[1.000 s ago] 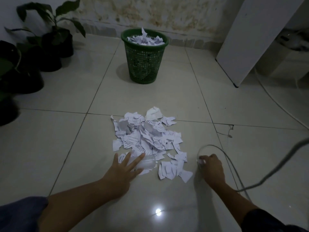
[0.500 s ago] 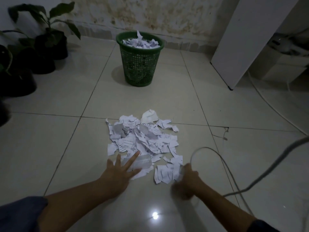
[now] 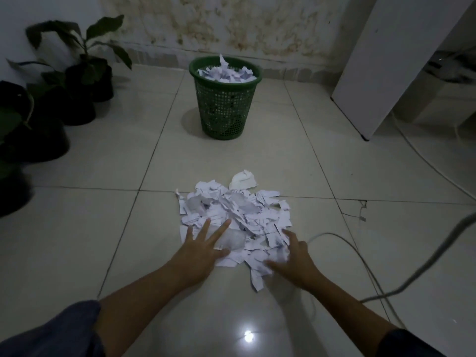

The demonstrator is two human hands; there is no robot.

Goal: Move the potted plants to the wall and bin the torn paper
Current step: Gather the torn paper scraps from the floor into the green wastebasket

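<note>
Right hand reached crumpled white scraps.

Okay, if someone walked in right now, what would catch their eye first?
Most likely the pile of torn paper on the floor tiles, with the left hand and right hand spread open at its near edge. Behind it, near the stained wall, stands a green basket already heaped with paper.

Spread hands on torn paper
</note>
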